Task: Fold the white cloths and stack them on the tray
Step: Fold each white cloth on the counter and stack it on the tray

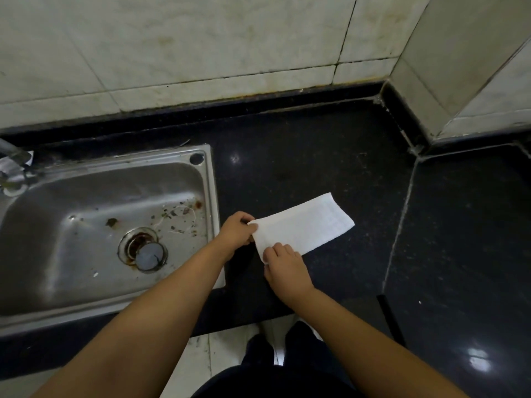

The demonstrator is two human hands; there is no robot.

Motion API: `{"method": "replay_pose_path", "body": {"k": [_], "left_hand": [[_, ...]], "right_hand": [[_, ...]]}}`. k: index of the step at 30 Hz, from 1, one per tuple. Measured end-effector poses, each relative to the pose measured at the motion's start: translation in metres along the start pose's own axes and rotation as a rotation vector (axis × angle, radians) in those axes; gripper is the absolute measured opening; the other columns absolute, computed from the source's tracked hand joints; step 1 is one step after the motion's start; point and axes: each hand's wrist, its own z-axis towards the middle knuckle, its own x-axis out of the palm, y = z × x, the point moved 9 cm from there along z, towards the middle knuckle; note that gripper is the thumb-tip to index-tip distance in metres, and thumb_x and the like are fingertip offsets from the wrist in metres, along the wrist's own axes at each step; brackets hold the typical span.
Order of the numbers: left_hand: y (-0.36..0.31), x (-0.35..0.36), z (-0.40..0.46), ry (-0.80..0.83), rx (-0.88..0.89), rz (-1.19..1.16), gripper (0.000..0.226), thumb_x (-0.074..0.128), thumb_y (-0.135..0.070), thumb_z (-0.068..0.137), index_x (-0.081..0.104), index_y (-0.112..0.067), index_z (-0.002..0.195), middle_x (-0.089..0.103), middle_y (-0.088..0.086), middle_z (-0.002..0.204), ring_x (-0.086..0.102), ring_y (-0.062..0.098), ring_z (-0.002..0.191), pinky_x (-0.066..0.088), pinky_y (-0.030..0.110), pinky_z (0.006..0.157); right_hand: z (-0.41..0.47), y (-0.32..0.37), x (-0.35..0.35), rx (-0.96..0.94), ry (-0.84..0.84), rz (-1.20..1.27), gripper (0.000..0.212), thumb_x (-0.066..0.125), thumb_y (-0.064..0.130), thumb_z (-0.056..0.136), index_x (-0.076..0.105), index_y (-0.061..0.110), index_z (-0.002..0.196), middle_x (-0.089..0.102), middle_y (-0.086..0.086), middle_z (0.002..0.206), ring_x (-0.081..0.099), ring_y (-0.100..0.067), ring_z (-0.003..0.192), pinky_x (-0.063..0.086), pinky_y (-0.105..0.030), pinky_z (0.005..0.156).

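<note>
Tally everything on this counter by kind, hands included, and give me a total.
White cloth: 1
Hands, left hand and right hand, both pinching the cloth's near end: 2
Sink: 1
Tap: 1
Drain plug: 1
Trays: 0 in view
Total: 6
</note>
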Motion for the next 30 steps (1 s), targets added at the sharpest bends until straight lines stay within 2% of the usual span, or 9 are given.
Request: {"method": "replay_pose_path", "body": {"k": [2, 4, 9, 13, 17, 21, 25, 28, 30], "left_hand": [[0.000, 0.004, -0.003, 0.006, -0.059, -0.137, 0.019, 0.052, -0.011, 0.094, 0.057, -0.012, 0.113, 0.061, 0.009, 0.105, 0.059, 0.016, 0.078, 0.050, 0.025, 0.065], [-0.007, 0.009, -0.004, 0.000, -0.069, -0.233, 0.017, 0.050, -0.011, 0.095, 0.057, -0.014, 0.110, 0.061, 0.007, 0.098, 0.058, 0.016, 0.075, 0.049, 0.025, 0.064], [-0.050, 0.035, 0.000, -0.001, 0.021, -0.221, 0.015, 0.048, -0.015, 0.095, 0.063, -0.016, 0.096, 0.062, 0.005, 0.083, 0.054, 0.012, 0.065, 0.045, 0.022, 0.059], [-0.087, 0.072, 0.008, 0.033, 0.023, -0.219, 0.011, 0.056, -0.016, 0.093, 0.064, -0.009, 0.096, 0.059, 0.005, 0.077, 0.054, 0.011, 0.066, 0.046, 0.022, 0.058], [-0.106, 0.104, 0.018, 0.098, -0.037, -0.165, 0.006, 0.057, -0.014, 0.091, 0.062, -0.013, 0.088, 0.060, 0.005, 0.084, 0.056, 0.011, 0.073, 0.048, 0.024, 0.064], [-0.116, 0.129, 0.024, 0.112, -0.089, -0.164, 0.011, 0.051, -0.011, 0.093, 0.059, -0.009, 0.100, 0.058, 0.006, 0.085, 0.056, 0.011, 0.071, 0.049, 0.025, 0.067], [-0.116, 0.142, 0.028, 0.105, -0.150, -0.167, 0.021, 0.050, -0.013, 0.094, 0.059, -0.008, 0.111, 0.059, 0.006, 0.092, 0.057, 0.013, 0.077, 0.050, 0.029, 0.076], [-0.115, 0.148, 0.028, 0.130, -0.124, -0.140, 0.039, 0.048, -0.014, 0.095, 0.046, -0.013, 0.134, 0.058, 0.006, 0.105, 0.058, 0.016, 0.089, 0.049, 0.032, 0.081], [-0.116, 0.142, 0.029, 0.094, -0.055, -0.152, 0.044, 0.048, -0.014, 0.095, 0.040, -0.016, 0.138, 0.057, 0.008, 0.115, 0.059, 0.016, 0.088, 0.050, 0.028, 0.074]], "right_hand": [[0.002, -0.010, -0.006, 0.063, -0.021, 0.149, 0.007, 0.059, 0.009, 0.084, 0.059, 0.007, 0.090, 0.060, -0.010, 0.088, 0.059, -0.026, 0.079, 0.046, -0.035, 0.067], [0.000, -0.029, -0.015, 0.199, -0.033, 0.379, 0.010, 0.049, 0.010, 0.092, 0.057, 0.008, 0.099, 0.058, -0.007, 0.096, 0.056, -0.020, 0.086, 0.047, -0.031, 0.075], [-0.013, -0.080, -0.047, 0.421, -0.117, 0.723, 0.011, 0.051, 0.015, 0.095, 0.054, 0.017, 0.105, 0.057, 0.007, 0.090, 0.057, -0.010, 0.079, 0.045, -0.016, 0.064], [-0.014, -0.127, -0.070, 0.512, -0.156, 0.716, 0.017, 0.050, 0.016, 0.095, 0.054, 0.015, 0.112, 0.056, 0.005, 0.093, 0.056, -0.012, 0.082, 0.044, -0.022, 0.068], [-0.016, -0.174, -0.079, 0.615, -0.157, 0.670, 0.018, 0.049, 0.016, 0.093, 0.055, 0.015, 0.110, 0.059, 0.001, 0.095, 0.059, -0.019, 0.087, 0.051, -0.036, 0.076], [-0.016, -0.201, -0.076, 0.653, -0.148, 0.606, 0.016, 0.051, 0.019, 0.093, 0.056, 0.017, 0.108, 0.063, 0.003, 0.093, 0.061, -0.018, 0.085, 0.052, -0.037, 0.074], [-0.012, -0.214, -0.072, 0.676, -0.138, 0.498, 0.014, 0.052, 0.021, 0.091, 0.056, 0.019, 0.105, 0.060, 0.000, 0.103, 0.059, -0.019, 0.095, 0.052, -0.038, 0.077], [-0.009, -0.219, -0.073, 0.678, -0.094, 0.353, 0.025, 0.053, 0.021, 0.091, 0.055, 0.019, 0.116, 0.051, -0.004, 0.118, 0.050, -0.022, 0.111, 0.049, -0.038, 0.088], [-0.006, -0.221, -0.080, 0.666, -0.129, 0.321, 0.030, 0.051, 0.020, 0.092, 0.053, 0.018, 0.123, 0.049, -0.005, 0.125, 0.047, -0.022, 0.116, 0.045, -0.038, 0.095]]}}
